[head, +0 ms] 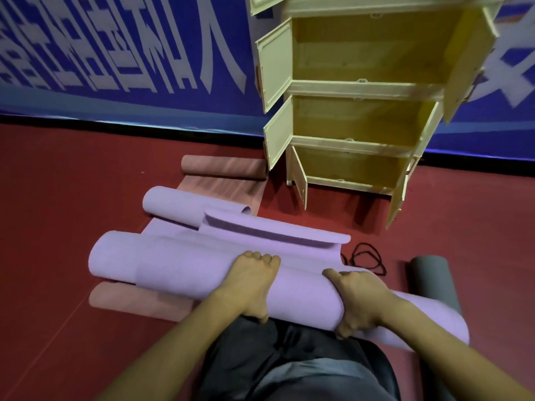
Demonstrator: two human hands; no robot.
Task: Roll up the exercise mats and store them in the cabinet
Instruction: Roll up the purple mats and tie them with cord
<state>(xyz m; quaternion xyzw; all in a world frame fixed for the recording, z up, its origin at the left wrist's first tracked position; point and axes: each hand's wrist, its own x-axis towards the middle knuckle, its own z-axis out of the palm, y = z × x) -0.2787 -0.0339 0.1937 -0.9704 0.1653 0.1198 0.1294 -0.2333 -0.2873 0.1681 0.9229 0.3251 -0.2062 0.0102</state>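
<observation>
Left hand (251, 280): fingers curled over the top of the purple mat roll (185, 270), gripping it.
Right hand (357, 301): clamped round the same roll (thumb underneath).
Purple mat: under both hands, across the lap.
Cabinet (359, 88): beyond the hands, doors open.
Grey roll (434, 277): right of the right hand.

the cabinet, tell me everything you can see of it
The cabinet is pale cream outside with yellowish wood-look insides. It stands upright on the red floor against the blue banner wall, beyond the mats. Three stacked compartments show fully, each with its pair of doors swung open and nothing visible inside; a fourth above is cut off by the frame. A small foot or caster shows at its lower left corner. Neither hand touches it.
</observation>
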